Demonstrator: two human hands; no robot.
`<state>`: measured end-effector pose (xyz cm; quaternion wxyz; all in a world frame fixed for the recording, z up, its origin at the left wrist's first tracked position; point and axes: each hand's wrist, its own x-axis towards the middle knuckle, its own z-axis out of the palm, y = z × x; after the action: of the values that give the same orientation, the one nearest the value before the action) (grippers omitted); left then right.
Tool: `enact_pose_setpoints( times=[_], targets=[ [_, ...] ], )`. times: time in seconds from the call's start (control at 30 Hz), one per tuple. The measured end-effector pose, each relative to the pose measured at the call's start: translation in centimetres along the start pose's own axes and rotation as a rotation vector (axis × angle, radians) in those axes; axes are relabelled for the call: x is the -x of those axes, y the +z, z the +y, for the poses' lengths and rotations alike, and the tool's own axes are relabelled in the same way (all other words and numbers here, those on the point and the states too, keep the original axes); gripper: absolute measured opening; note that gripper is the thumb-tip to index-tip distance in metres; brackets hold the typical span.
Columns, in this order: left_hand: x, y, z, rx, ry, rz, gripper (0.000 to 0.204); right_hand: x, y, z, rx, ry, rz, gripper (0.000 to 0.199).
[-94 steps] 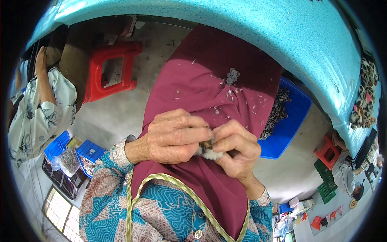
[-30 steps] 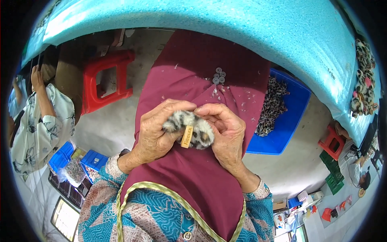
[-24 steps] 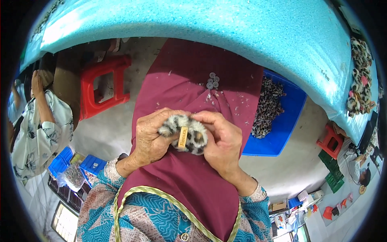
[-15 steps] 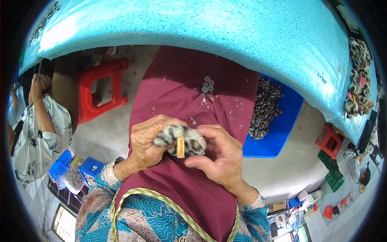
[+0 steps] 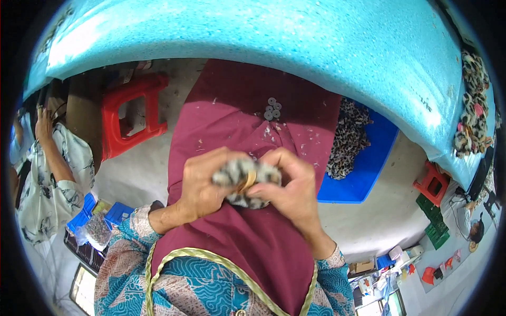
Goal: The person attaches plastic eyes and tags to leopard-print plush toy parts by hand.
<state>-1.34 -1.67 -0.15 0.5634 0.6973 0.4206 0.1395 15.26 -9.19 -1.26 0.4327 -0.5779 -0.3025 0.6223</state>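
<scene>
Maroon fabric apron (image 5: 247, 247) covers the lap and serves as reference; above its middle, left hand (image 5: 203, 185) and right hand (image 5: 290, 187) meet, both clamped on a small grey-and-white spotted fabric piece (image 5: 243, 174); small grey rings (image 5: 272, 108) lie on its far part; blue plastic tray (image 5: 363, 168) sits right of it.

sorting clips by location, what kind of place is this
Probably a small craft or sewing workshop. Both hands, left hand and right hand, hold a spotted fabric piece; more of it fills a blue tray and lies on the turquoise worktable. Another person sits nearby.
</scene>
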Motion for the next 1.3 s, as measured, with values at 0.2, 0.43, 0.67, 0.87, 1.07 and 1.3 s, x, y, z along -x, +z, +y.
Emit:
enact_pose_setpoints(
  times=[0.2, 0.43, 0.67, 0.87, 1.07, 1.3],
  targets=[
    [-1.2, 0.9, -1.6, 0.532, -0.348, 0.052, 0.022, -1.7, -1.7, 2.0, -0.782, 0.267, -0.049, 0.026],
    [-2.3, 0.2, -2.1, 1.162, -0.546, -0.142, 0.029, -2.3, -0.5, 2.0, -0.526, 0.027, 0.095, 0.016],
    [-1.7, 1.3, -2.3, 1.465, -0.615, -0.358, 0.052, -3.4, 0.3, 1.6, -0.434, -0.029, 0.295, 0.021],
    [-2.4, 1.1, -1.4, 1.437, -0.680, -0.244, 0.045, -3.6, 0.4, 1.8, -0.423, -0.060, 0.339, 0.022],
    [-2.5, 1.0, -1.1, 1.378, -0.747, -0.150, 0.045, -4.0, -1.4, 1.5, -0.327, 0.058, 0.235, 0.014],
    [-2.2, 1.3, -1.2, 1.381, -0.741, -0.151, 0.043, -3.2, -1.3, 0.1, -0.200, -0.109, 0.103, 0.019]
  ],
)
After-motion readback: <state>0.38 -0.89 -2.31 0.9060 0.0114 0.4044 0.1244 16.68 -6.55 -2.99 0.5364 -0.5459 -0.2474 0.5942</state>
